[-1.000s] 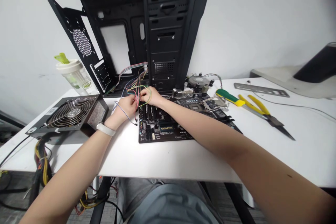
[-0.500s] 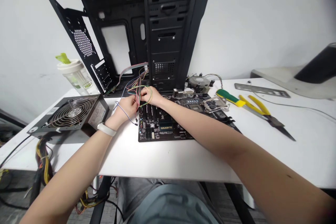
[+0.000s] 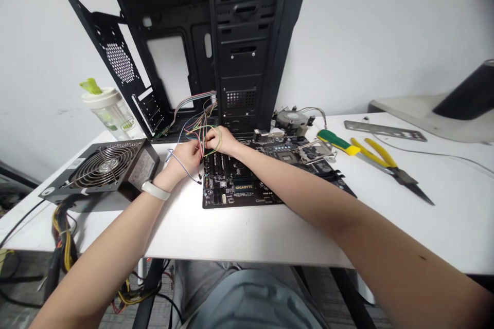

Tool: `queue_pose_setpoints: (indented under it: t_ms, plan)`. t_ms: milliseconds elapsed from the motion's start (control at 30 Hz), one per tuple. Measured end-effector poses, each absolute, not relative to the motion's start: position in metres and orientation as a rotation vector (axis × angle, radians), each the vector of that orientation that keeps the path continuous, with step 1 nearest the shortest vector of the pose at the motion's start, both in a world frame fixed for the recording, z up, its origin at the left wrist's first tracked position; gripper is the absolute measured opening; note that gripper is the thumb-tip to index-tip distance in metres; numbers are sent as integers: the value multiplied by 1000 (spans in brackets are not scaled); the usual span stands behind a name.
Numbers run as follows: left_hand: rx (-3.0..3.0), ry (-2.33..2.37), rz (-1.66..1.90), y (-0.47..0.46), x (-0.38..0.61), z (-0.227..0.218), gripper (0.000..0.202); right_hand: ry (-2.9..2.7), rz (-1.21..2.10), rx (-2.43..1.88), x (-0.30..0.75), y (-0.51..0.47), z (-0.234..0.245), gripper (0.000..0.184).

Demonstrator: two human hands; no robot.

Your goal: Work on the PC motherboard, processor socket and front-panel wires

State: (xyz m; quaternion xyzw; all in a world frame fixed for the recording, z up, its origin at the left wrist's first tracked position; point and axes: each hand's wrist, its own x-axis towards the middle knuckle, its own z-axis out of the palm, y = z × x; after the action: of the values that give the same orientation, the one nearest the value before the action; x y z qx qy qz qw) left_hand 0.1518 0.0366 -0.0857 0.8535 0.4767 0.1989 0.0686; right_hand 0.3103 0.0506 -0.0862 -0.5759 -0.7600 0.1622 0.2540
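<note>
Thin coloured wires run out of the black computer case and down to both hands. My left hand, with a white band at the wrist, is closed on some of them. Close beside it, my right hand pinches the same wires over the left edge of the motherboard. A blue wire loops past my left hand, its small black plug hanging near the board's edge. What lies between the fingertips is partly hidden. My right forearm crosses above the board, covering part of it.
On the left sit a power supply with bundled cables and a clear bottle. A CPU cooler fan lies behind the board. To the right are a green-yellow screwdriver, yellow-handled pliers, a metal I/O plate and a monitor stand.
The view has shifted very slightly. Both hands stay in nearly the same place on the wires, and nothing has been let go.
</note>
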Motion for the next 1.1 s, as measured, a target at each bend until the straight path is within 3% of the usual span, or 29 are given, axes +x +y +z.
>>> queue_pose_setpoints:
  t_ms: [1100]
  plan:
    - [2568, 1474, 505, 32, 154, -79, 23, -2068, 352, -1598, 309, 51, -86, 22]
